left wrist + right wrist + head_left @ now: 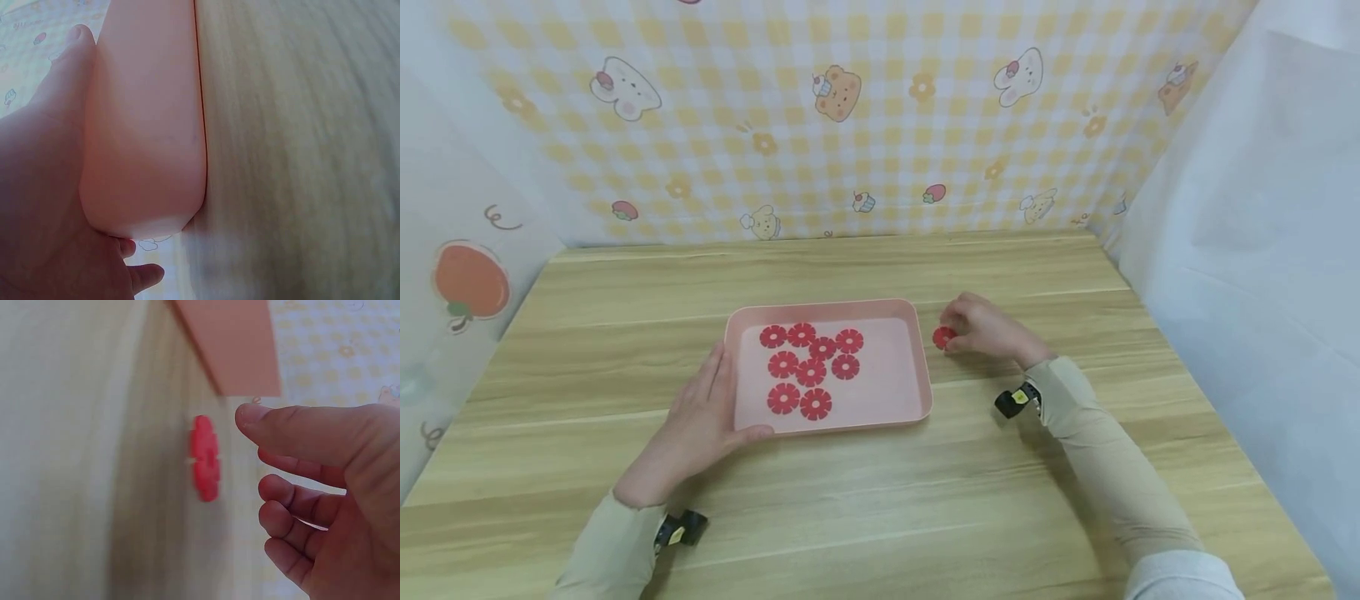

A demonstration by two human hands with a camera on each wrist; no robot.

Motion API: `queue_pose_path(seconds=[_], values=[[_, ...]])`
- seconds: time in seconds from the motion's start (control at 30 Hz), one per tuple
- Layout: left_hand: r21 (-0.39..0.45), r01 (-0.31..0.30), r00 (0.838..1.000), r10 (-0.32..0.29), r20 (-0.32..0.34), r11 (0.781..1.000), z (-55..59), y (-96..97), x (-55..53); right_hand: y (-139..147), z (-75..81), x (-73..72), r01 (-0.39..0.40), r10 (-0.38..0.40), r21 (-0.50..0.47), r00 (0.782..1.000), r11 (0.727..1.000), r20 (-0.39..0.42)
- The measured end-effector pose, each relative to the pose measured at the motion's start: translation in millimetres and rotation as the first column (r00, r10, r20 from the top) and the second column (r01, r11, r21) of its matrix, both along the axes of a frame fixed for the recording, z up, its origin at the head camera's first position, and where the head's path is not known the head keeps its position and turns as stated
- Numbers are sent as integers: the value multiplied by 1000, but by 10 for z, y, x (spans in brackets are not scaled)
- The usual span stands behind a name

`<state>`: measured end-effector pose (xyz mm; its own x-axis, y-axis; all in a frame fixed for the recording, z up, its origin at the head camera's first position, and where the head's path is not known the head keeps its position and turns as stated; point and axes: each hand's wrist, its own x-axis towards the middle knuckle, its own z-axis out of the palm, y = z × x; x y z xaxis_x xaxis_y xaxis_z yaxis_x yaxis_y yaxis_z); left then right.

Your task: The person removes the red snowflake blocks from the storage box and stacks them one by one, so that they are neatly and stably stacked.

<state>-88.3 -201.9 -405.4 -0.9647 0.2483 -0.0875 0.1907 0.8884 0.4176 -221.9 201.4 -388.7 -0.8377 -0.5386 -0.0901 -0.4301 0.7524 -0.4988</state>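
Observation:
A shallow pink tray lies on the wooden table, with several red notched discs spread over its left and middle. Along the tray's left end rests my left hand, fingers straight and thumb at the front corner; the left wrist view shows it against the tray's outer wall. Just right of the tray, another red disc is on the tabletop. Over that disc is my right hand. In the right wrist view a gap separates its loosely bent fingers from the red disc.
The wooden table meets a yellow checked backdrop at its far edge. White sheeting rises on the right side. Each wrist carries a small black camera, such as the right wrist camera.

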Motion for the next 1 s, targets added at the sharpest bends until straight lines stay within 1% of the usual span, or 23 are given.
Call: queue_pose_path(seconds=[0.1, 0.23, 0.4, 0.5, 0.67, 0.77, 0.87, 1.0], values=[[3, -3, 1000, 3, 4, 1000, 1, -9, -2, -55, 93, -20, -12, 12, 7, 1000, 1000, -12], [6, -5, 1000, 5, 3, 1000, 0, -19, -3, -178, 216, -34, -11, 11, 18, 1000, 1000, 8], [17, -13, 1000, 13, 0, 1000, -10, -21, -3, -356, 304, -51, -42, 42, 34, 999, 999, 16], [19, -13, 1000, 13, -2, 1000, -15, -17, -7, -479, 347, -67, -46, 45, 47, 999, 998, 21], [23, -15, 1000, 15, 2, 1000, -3, -17, 1, -689, 410, -103, -64, 62, 40, 997, 997, 46], [25, -16, 1000, 15, 5, 1000, 9, -18, 11, -809, 430, -123, -92, 91, 30, 995, 995, 45], [29, -16, 1000, 16, 9, 999, 17, -14, 15, -921, 423, -152, -128, 127, 23, 991, 991, 34], [44, -19, 1000, 18, 6, 999, 16, -7, 15, -1050, 396, -182, -151, 150, 13, 987, 988, 52]])
